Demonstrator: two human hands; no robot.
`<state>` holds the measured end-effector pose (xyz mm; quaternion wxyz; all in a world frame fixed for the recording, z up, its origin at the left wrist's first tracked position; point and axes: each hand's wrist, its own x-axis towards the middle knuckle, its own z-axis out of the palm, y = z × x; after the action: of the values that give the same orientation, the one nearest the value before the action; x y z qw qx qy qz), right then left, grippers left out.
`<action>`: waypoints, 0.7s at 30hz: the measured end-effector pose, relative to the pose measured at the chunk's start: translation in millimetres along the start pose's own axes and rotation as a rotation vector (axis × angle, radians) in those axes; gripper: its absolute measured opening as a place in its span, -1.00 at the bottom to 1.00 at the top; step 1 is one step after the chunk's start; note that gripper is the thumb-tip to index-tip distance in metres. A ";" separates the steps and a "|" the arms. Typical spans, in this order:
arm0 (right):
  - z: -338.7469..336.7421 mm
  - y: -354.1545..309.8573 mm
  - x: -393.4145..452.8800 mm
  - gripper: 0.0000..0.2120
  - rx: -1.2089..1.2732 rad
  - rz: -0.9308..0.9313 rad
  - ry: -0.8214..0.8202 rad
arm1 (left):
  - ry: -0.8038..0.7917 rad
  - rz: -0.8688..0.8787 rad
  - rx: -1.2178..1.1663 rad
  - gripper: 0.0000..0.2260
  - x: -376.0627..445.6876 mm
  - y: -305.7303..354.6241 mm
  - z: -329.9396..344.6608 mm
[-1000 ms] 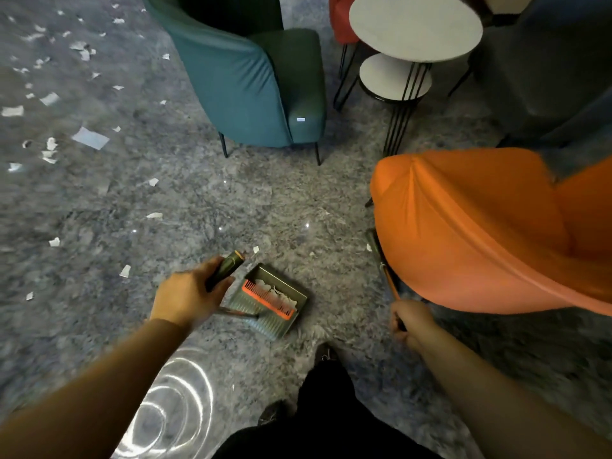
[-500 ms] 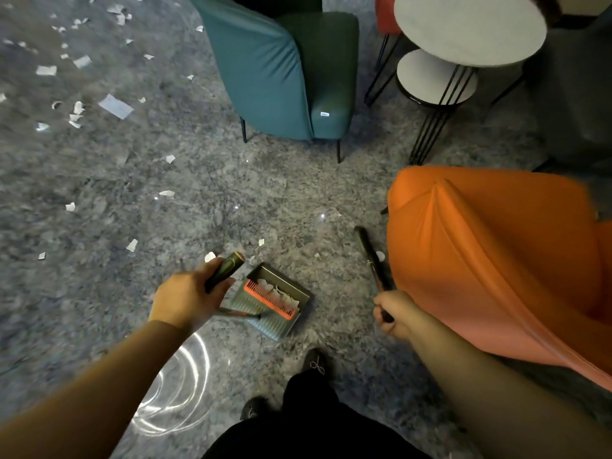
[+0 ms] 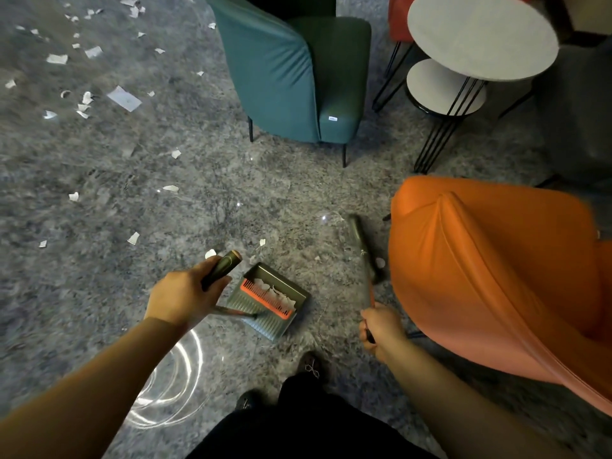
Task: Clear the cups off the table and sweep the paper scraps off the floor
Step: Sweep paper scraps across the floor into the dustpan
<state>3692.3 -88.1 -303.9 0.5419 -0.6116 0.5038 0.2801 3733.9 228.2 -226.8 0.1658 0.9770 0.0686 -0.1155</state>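
Head view, looking down at grey mottled floor [image 3: 99, 293]. Left hand [image 3: 185, 294] at lower centre-left, fingers curled round the dark upright handle [image 3: 222, 267] of the dustpan [image 3: 271, 301]; pan sits on the floor at centre-bottom of frame, mouth toward the person's feet, orange comb strip [image 3: 266, 298] across it, a few white scraps lying inside behind the comb. Right hand [image 3: 382, 329] at lower centre-right, closed round the thin shaft of the broom [image 3: 362, 248]; shaft runs up-frame from the fist, dark broom head blurred, just beside the front edge of the orange chair [image 3: 496, 276], which fills the right of frame. Paper scraps [image 3: 124, 98] scattered mostly across the upper left, largest a pale rectangular sheet; stragglers at mid-left and a few small bits just above the dustpan, one near the broom head by the orange chair. Teal chair [image 3: 281, 71] at top centre on thin black legs. Round pale desk [image 3: 482, 36] at upper right, top bare where seen, with a smaller round desk [image 3: 440, 86] nested below it, both on black wire legs. Dark shoes [image 3: 311, 366] and black trousers at bottom centre. Ring-shaped light glare on the floor at lower left, under the left forearm.
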 end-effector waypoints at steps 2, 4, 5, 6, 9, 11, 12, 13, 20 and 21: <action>1.7 -4.5 2.6 -0.76 0.009 -0.001 0.018 | 0.005 0.008 -0.001 -0.56 2.0 0.8 -2.0; 8.2 -9.3 10.5 -0.75 0.009 -0.010 0.066 | 0.007 0.019 -0.001 -0.56 5.2 0.7 -2.8; 13.4 -11.6 15.0 -0.73 -0.005 -0.016 0.097 | 0.009 0.025 -0.003 -0.56 7.5 -0.3 -3.1; 19.0 -12.6 19.9 -0.72 -0.023 -0.023 0.129 | 0.012 0.031 -0.005 -0.56 9.7 -1.2 -3.1; 32.7 -16.5 31.9 -0.72 -0.080 -0.018 0.198 | 0.005 0.049 -0.004 -0.56 18.0 -6.1 -3.3; 38.2 -22.5 41.3 -0.80 -0.096 0.005 0.215 | 0.000 0.066 -0.003 -0.57 25.6 -10.5 -4.1; 39.9 -25.9 44.5 -0.85 -0.094 0.020 0.215 | 0.001 0.076 -0.010 -0.57 28.8 -12.4 -4.4; 43.8 -29.9 48.1 -0.89 -0.076 0.042 0.215 | 0.000 0.082 -0.014 -0.57 33.0 -15.3 -4.9; 51.9 -32.3 61.5 -0.86 0.028 0.093 0.110 | -0.020 0.114 -0.037 -0.57 54.0 -26.8 -11.8; 51.0 -29.6 62.0 -0.89 0.045 0.092 0.096 | -0.024 0.121 -0.040 -0.57 56.5 -28.4 -13.2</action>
<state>3750.7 -62.0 -360.7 0.5174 -0.5881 0.5629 0.2638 3786.1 264.7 -237.5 0.1928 0.9744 0.0098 -0.1154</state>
